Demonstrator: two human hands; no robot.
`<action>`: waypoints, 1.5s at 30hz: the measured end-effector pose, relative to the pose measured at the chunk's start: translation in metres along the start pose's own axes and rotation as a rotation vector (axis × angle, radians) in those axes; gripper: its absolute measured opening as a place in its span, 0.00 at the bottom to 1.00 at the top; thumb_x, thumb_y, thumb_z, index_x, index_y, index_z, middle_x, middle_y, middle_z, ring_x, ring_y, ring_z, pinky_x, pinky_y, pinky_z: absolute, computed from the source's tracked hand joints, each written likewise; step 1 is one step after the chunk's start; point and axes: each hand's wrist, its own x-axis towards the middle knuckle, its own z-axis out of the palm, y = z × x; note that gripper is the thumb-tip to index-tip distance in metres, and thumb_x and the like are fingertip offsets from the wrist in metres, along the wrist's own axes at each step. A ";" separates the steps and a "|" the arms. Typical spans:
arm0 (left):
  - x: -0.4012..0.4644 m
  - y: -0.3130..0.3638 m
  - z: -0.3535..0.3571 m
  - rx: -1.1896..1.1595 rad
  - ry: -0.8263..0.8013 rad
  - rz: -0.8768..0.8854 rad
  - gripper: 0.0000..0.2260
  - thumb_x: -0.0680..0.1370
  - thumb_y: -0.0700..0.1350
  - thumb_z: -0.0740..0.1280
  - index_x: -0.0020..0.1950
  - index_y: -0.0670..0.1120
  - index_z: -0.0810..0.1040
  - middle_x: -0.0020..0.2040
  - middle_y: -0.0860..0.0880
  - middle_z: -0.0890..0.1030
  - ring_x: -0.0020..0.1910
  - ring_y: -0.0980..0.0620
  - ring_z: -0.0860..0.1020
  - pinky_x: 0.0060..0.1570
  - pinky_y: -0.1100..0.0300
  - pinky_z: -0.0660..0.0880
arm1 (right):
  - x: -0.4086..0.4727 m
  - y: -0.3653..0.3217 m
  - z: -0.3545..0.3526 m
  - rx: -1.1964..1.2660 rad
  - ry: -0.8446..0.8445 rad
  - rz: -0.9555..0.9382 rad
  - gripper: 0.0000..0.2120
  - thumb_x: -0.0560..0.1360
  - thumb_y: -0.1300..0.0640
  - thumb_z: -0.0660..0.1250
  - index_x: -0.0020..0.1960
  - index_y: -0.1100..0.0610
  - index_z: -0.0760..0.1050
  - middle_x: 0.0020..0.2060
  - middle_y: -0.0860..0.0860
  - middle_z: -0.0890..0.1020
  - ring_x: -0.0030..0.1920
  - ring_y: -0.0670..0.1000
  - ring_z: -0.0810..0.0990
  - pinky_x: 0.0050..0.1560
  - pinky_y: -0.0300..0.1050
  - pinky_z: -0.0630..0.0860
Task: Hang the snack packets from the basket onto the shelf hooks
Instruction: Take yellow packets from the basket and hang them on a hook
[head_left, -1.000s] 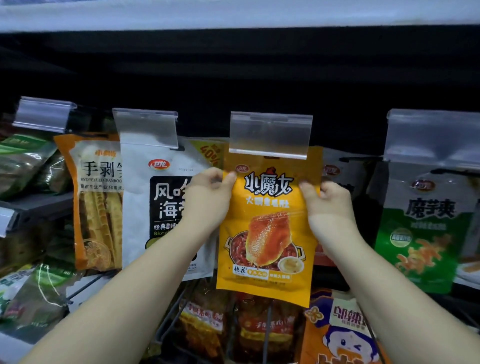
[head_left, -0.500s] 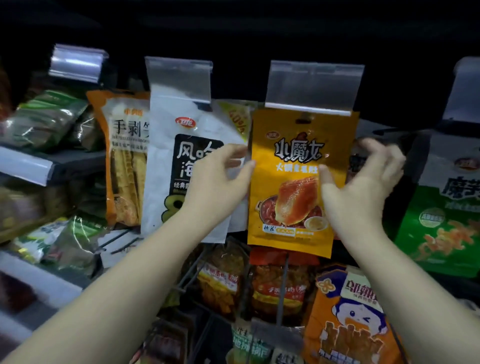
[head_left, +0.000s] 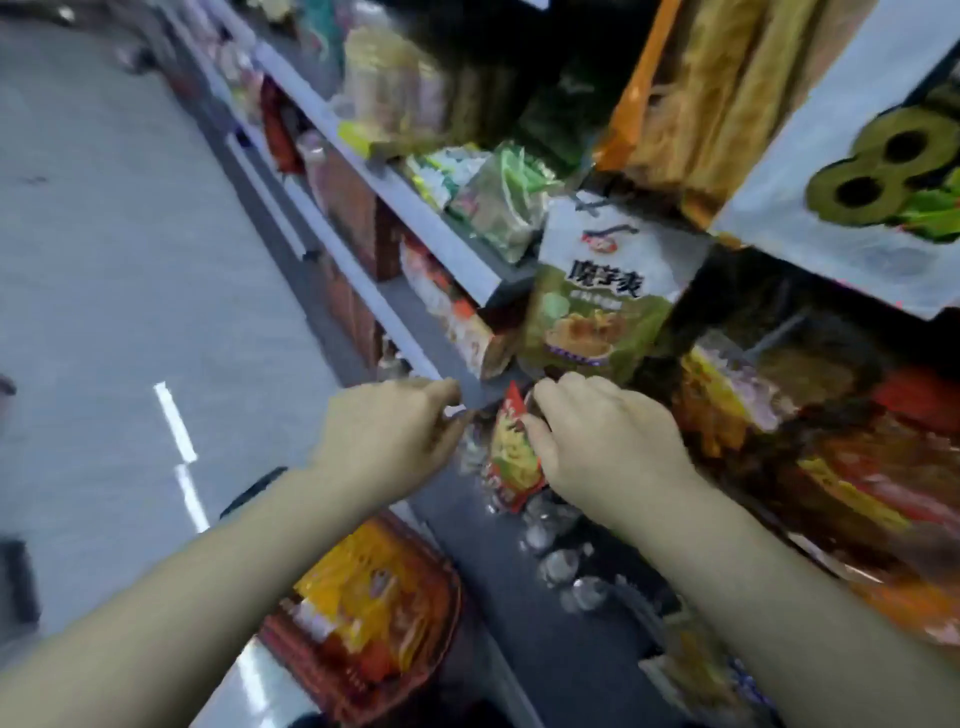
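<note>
1. View is tilted and motion-blurred; fine detail is unreliable.
2. My left hand (head_left: 387, 439) is curled, fingertips bunched toward the thumb. Something pale shows at the fingertips, but I cannot tell whether it is pinched or just behind them.
3. My right hand (head_left: 605, 447) is knuckles-up, fingers curled down. Its thumb side touches the red-and-yellow packet (head_left: 511, 454). The grip itself is hidden under the hand, so I cannot tell whether it is closed on the packet.
4. That packet sits between my two hands, closer to the right one, tilted, with its red top edge pointing up and away from me.
5. Just beyond my right hand hangs a green-and-white packet (head_left: 597, 306), its lower edge near my knuckles, not clearly touching.
6. Below my left forearm is a red basket (head_left: 439, 639) holding orange and yellow snack packets (head_left: 363, 587).
7. The grey shelf edge (head_left: 415, 332) runs diagonally away past my left hand, with more packets stacked above it.
8. To the right of my right hand are dark shelf rows of orange and red packets (head_left: 831, 467), too blurred to read.
9. Grey floor (head_left: 130, 260) lies left of my left arm.
</note>
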 end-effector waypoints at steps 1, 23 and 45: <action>-0.015 -0.020 0.016 0.013 -0.080 -0.080 0.12 0.78 0.58 0.59 0.49 0.53 0.76 0.43 0.52 0.83 0.42 0.45 0.82 0.34 0.55 0.77 | 0.001 -0.010 0.022 0.023 -0.067 -0.028 0.08 0.70 0.52 0.64 0.36 0.56 0.74 0.29 0.53 0.76 0.30 0.57 0.78 0.24 0.46 0.71; -0.260 -0.208 0.601 -0.216 -0.965 -0.889 0.10 0.80 0.50 0.60 0.56 0.48 0.76 0.53 0.47 0.81 0.51 0.44 0.81 0.51 0.50 0.79 | -0.182 -0.192 0.648 0.096 -1.255 -0.420 0.17 0.79 0.66 0.54 0.67 0.63 0.66 0.64 0.59 0.71 0.65 0.60 0.70 0.58 0.53 0.73; -0.253 -0.263 0.606 -0.581 -0.188 -1.580 0.10 0.77 0.48 0.68 0.53 0.42 0.80 0.49 0.46 0.83 0.47 0.46 0.81 0.50 0.52 0.79 | -0.172 -0.221 0.692 0.958 -1.100 0.659 0.13 0.77 0.49 0.66 0.47 0.55 0.65 0.38 0.48 0.68 0.36 0.50 0.74 0.28 0.36 0.76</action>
